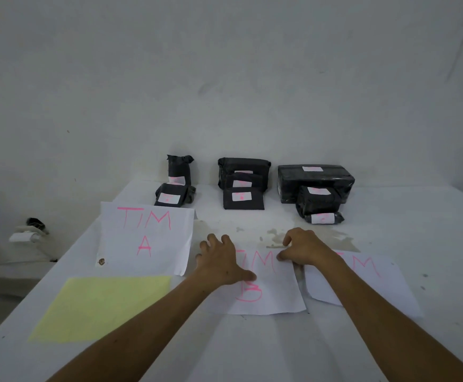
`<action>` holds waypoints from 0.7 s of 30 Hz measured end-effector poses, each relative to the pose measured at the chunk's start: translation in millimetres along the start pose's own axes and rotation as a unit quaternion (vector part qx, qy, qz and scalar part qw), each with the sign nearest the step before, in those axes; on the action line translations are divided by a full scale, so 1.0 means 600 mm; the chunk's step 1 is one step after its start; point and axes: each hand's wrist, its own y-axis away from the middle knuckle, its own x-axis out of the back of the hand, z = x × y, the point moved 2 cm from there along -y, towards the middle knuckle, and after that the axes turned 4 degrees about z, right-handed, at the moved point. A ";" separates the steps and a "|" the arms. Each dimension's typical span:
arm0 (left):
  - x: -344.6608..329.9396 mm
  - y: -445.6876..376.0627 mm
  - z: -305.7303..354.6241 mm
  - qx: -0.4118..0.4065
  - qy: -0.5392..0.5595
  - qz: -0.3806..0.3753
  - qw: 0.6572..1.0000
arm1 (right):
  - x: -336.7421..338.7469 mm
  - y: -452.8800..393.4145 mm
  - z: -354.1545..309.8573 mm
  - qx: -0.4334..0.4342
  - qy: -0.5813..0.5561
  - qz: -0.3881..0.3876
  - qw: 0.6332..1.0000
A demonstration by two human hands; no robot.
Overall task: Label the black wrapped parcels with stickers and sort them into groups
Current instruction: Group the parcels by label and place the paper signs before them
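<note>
From the head camera, both hands are reaching forward over a white table (pixel 252 348). The left hand (pixel 222 260) is lying on the left edge of the middle sheet (pixel 271 296), marked "TIM B" in pink, with its fingers spread and nearly straight, pressing the paper down. The right hand (pixel 304 248) is pinching the top right corner of that same sheet between curled fingers and thumb.

To the left, the "TIM A" sheet (pixel 146 238) is lying flat, and nearer the camera a pale yellow sheet (pixel 100 307) is lying just below it. A third white sheet (pixel 368 282) with pink lettering is sitting at the right, partly hidden under the right forearm.

The black wrapped parcels are standing in three groups along the far edge by the wall, each bearing a white sticker: the left group (pixel 173 186) behind the "TIM A" sheet, the middle group (pixel 242 184) beyond the hands, the right group (pixel 317 191) with the largest block at the back. The groups are sitting well apart from the hands.
</note>
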 end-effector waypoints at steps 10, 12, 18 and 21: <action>0.035 -0.019 0.006 -0.012 0.144 0.141 0.979 | 0.034 -0.016 0.035 -0.060 -0.306 0.111 0.944; 0.052 -0.023 0.009 -0.017 0.183 0.171 0.968 | 0.044 -0.018 0.038 -0.067 -0.405 0.115 0.905; 0.065 -0.039 0.008 0.056 0.319 0.160 0.933 | 0.062 -0.020 0.046 -0.071 -0.499 0.140 0.852; 0.046 -0.046 -0.001 0.111 0.419 0.114 0.894 | 0.062 -0.014 0.053 -0.076 -0.531 0.137 0.832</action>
